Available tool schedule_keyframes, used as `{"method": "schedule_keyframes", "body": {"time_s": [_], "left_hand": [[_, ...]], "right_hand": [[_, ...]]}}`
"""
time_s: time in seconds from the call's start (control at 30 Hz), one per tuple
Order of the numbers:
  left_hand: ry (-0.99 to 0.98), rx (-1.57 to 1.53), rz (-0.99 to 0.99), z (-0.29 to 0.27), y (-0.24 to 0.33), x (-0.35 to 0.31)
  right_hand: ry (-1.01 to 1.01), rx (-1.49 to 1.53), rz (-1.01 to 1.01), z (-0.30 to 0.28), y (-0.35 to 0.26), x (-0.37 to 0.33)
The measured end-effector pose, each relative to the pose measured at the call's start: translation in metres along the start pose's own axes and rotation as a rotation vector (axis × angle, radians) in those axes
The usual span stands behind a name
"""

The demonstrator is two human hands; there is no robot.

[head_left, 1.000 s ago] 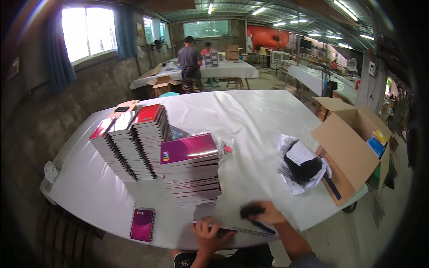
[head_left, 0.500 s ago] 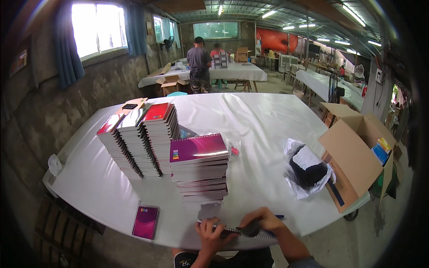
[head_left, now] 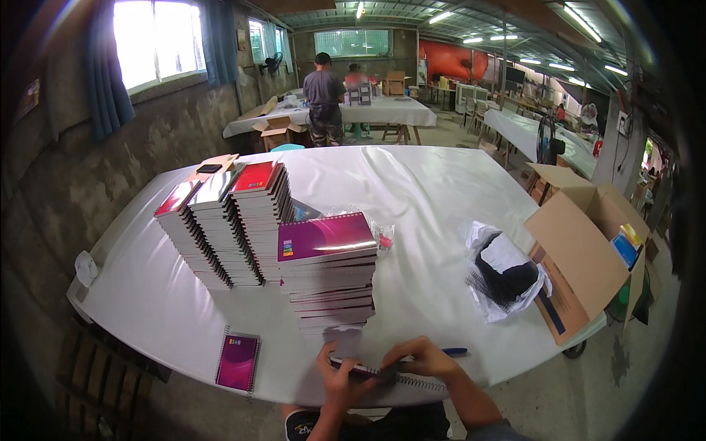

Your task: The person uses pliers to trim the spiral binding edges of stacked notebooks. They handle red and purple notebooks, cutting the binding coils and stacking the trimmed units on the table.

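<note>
Close to the near table edge, my left hand (head_left: pixel 338 381) grips the left end of a spiral notebook (head_left: pixel 360 372) with a dark purple cover, tilted on its edge. My right hand (head_left: pixel 421 359) is bent over the notebook's wire spiral (head_left: pixel 421 384), its fingers closed on a small dark object (head_left: pixel 387 375) pressed against the binding. Blur hides what kind of thing it is. A tall stack of purple spiral notebooks (head_left: pixel 327 239) stands just beyond my hands. One purple notebook (head_left: pixel 237 361) lies flat to the left. A blue pen (head_left: pixel 454 351) rests beside my right hand.
Three notebook stacks (head_left: pixel 213 195) stand at the left, with a dark phone (head_left: pixel 209 168) on cardboard behind them. On the right are a white plastic bag with black material (head_left: pixel 507 275) and an open cardboard box (head_left: pixel 577 257). Another person (head_left: pixel 323 99) stands at a far table.
My right hand and the dark object have moved left along the spiral, exposing more coils on the right. My left hand still holds the notebook. The whole view has shifted slightly.
</note>
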State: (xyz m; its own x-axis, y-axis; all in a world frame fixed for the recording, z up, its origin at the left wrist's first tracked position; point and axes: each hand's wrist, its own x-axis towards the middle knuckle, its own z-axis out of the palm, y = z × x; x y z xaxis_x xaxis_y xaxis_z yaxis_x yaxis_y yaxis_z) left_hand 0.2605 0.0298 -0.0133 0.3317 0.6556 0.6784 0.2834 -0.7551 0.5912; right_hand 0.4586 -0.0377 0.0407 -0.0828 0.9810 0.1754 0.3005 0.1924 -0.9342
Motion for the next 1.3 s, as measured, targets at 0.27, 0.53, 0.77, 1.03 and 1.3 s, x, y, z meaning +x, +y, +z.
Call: {"method": "schedule_keyframes", "body": {"time_s": [0.27, 0.53, 0.77, 1.03, 1.3], "left_hand": [[-0.005, -0.152, -0.035, 0.001, -0.007, 0.001], [-0.015, -0.17, -0.045, 0.002, -0.014, 0.003], [0.027, -0.342, -0.104, 0.01, -0.024, 0.0], [-0.04, -0.483, -0.165, 0.017, -0.034, -0.007], [-0.055, -0.479, -0.071, 0.013, -0.029, -0.006]], "right_hand": [[0.055, -0.123, -0.026, 0.004, -0.002, 0.009], [0.034, -0.11, 0.054, 0.007, -0.011, 0.018], [0.023, -0.102, 0.061, 0.021, -0.006, 0.028], [0.013, -0.192, -0.029, 0.03, -0.008, 0.036], [0.204, -0.295, -0.012, 0.022, -0.003, 0.022]]}}
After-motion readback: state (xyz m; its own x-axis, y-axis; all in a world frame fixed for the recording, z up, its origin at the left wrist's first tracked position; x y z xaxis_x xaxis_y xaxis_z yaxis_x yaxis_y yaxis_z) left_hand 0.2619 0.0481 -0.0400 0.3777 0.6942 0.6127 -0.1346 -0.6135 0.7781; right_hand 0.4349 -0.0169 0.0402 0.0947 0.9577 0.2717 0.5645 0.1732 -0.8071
